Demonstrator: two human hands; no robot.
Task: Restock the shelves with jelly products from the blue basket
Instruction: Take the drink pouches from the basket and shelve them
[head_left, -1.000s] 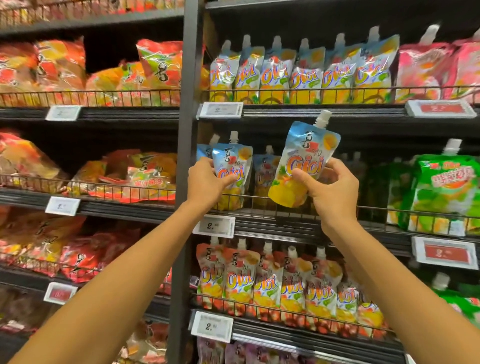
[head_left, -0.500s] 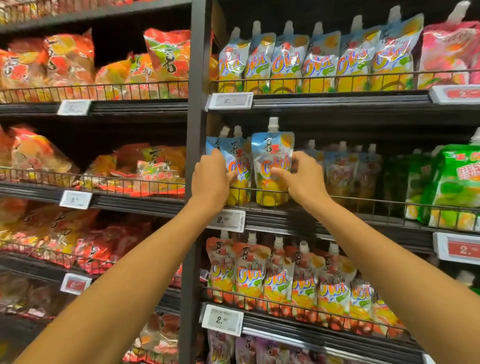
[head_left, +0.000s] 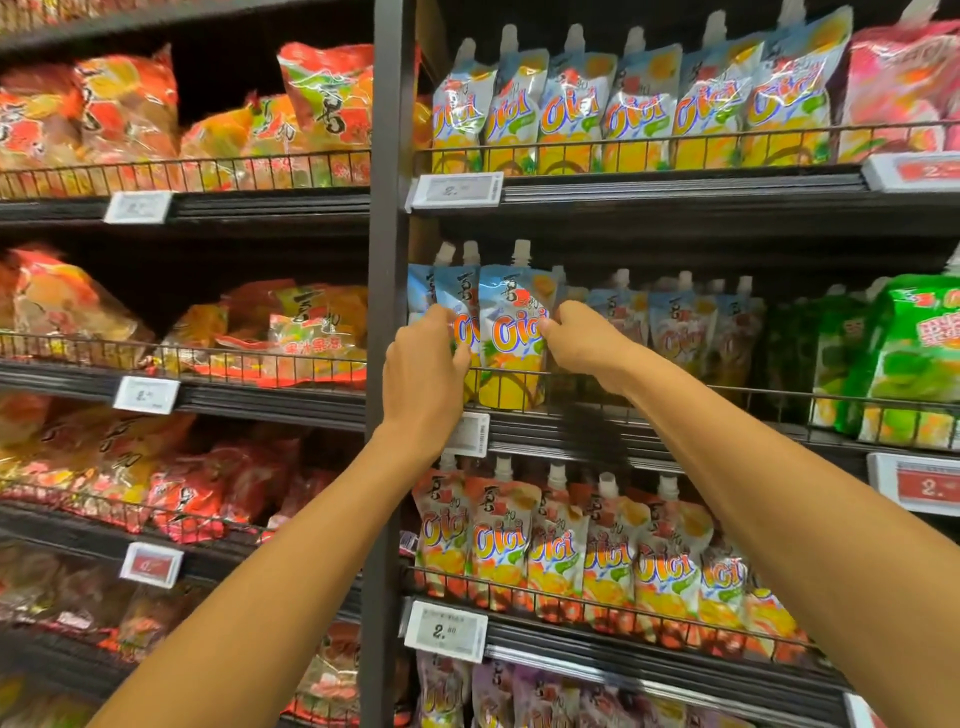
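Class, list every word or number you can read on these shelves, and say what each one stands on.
"Cici": blue pouch at the middle shelf's front; also upper-shelf pouches and orange pouches below.
"2.": white price tag on the lower shelf; smaller digits blurred.
"2.": red price tag at right.
Chinese characters and remaining tags: too blurred to read.

Bright, even store light falls from above and in front, throwing white glare streaks across the glossy top-row pouches (head_left: 639, 98) and the bags (head_left: 124, 114) at far left. The recesses behind each shelf stay nearly black, and a soft shadow smudges the shelf edge (head_left: 592, 431) just right of centre. Detail is soft throughout, crispest on the mid-shelf jelly pouches (head_left: 511, 332), with the upper price tag (head_left: 449, 189) blurred, and the wide lens bows shelf lines and stretches everything toward the lower corners.
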